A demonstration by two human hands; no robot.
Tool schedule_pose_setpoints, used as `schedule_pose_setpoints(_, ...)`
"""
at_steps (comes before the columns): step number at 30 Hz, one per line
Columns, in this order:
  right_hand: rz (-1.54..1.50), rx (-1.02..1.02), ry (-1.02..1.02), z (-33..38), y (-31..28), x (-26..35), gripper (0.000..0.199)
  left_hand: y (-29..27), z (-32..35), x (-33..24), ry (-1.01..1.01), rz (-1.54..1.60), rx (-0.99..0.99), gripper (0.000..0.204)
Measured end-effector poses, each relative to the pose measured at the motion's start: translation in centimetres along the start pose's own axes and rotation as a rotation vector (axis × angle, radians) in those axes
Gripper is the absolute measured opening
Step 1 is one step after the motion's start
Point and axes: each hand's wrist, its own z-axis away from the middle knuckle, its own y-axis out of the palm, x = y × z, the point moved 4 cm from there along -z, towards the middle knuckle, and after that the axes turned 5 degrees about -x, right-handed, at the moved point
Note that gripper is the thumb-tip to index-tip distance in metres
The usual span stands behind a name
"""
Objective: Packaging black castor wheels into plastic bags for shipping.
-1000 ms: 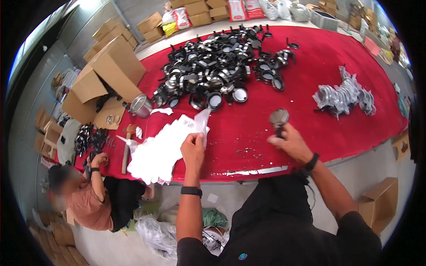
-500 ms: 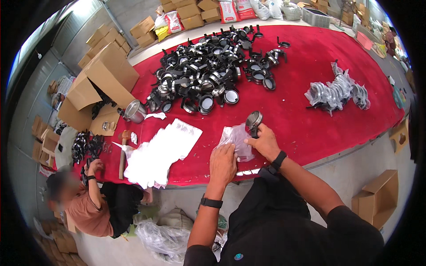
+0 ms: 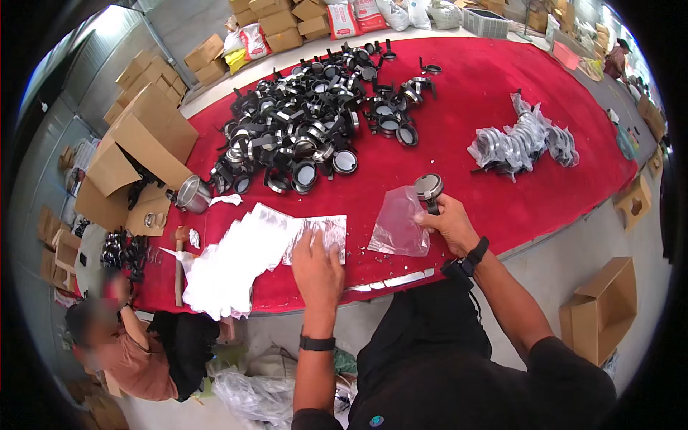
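Note:
My right hand point(image 3: 453, 228) is closed round the black handle of a round, silver-topped metal piece point(image 3: 428, 187), kind unclear. A clear plastic bag point(image 3: 398, 228) hangs beside the handle, at the fingers of the same hand; whether they pinch it is hidden. My left hand point(image 3: 317, 266) lies with fingers stretched out over a thin clear bag point(image 3: 332, 233) at the right end of a fanned stack of bags point(image 3: 233, 261). Several similar black-handled pieces point(image 3: 301, 132) are heaped at the far middle of the table. To the right lie several bagged pieces point(image 3: 517, 145).
A red cloth point(image 3: 459, 93) covers the table. Left stand an open cardboard box point(image 3: 154, 129), a metal pot point(image 3: 193, 194) and a hammer point(image 3: 180, 265). A seated co-worker point(image 3: 140, 355) is at the lower left. An open carton point(image 3: 600, 308) sits on the floor at right.
My left hand has moved left, off the bag by my right hand and onto the bag stack. The metal piece and the bag remain at my right hand; the view has shifted slightly.

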Motion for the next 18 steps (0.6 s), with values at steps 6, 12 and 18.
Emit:
schedule_pose_setpoints(6,-0.147,0.082,-0.007,2.6,3.4,0.9,0.056,1.0,-0.2,-8.9,-0.354,1.015,0.298,0.028)
schedule_pose_setpoints(12,-0.156,0.083,-0.009,3.7,3.6,1.7,0.046,3.2,0.5,-8.8,-0.406,1.16,0.422,0.016)
schedule_pose_setpoints(18,0.05,-0.142,-0.208,2.0,-1.9,0.4,0.043,3.7,0.5,-6.7,-0.684,1.486,0.327,0.016)
